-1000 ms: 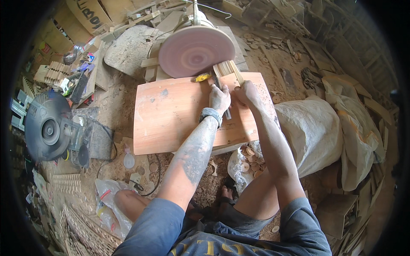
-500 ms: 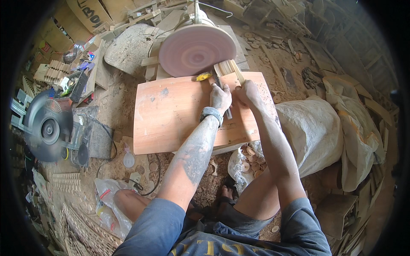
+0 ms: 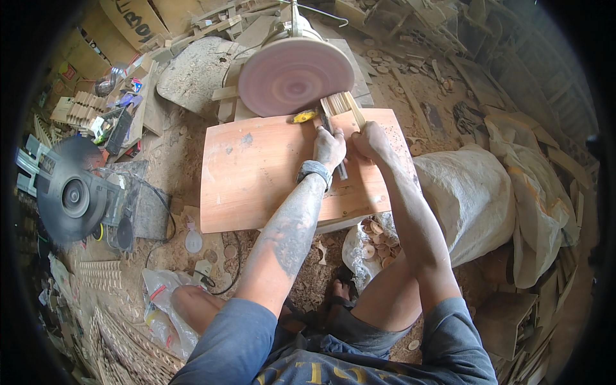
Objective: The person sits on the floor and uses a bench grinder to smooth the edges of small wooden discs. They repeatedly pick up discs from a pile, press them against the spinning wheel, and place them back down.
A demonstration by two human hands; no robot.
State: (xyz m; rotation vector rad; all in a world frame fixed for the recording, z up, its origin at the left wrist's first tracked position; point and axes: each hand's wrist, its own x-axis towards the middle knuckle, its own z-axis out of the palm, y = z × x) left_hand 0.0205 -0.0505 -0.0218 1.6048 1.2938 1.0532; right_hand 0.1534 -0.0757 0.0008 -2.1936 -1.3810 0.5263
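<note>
A pale bundle of thin wooden strips (image 3: 338, 103) is held with its far end close against the lower right edge of a reddish sanding disc (image 3: 296, 76), whose face is blurred by rotation. My right hand (image 3: 372, 141) is closed around the near end of the bundle. Along the bundle's left side lies what looks like a bar clamp (image 3: 304, 117), with a yellow-and-black end and a grey bar. My left hand (image 3: 330, 146) is closed on that bar, which sticks out below the palm. Beneath both hands is a wide wooden board (image 3: 256, 173).
A machine with a blurred dark wheel (image 3: 76, 196) stands at the left, its cable on the floor. White sacks (image 3: 465, 192) bulge at the right of the board. Wood offcuts and sawdust cover the ground, and cut wooden pieces (image 3: 99, 273) lie at lower left.
Both hands have shifted very slightly left, together with the wooden bundle and the clamp. The grip of each hand looks the same.
</note>
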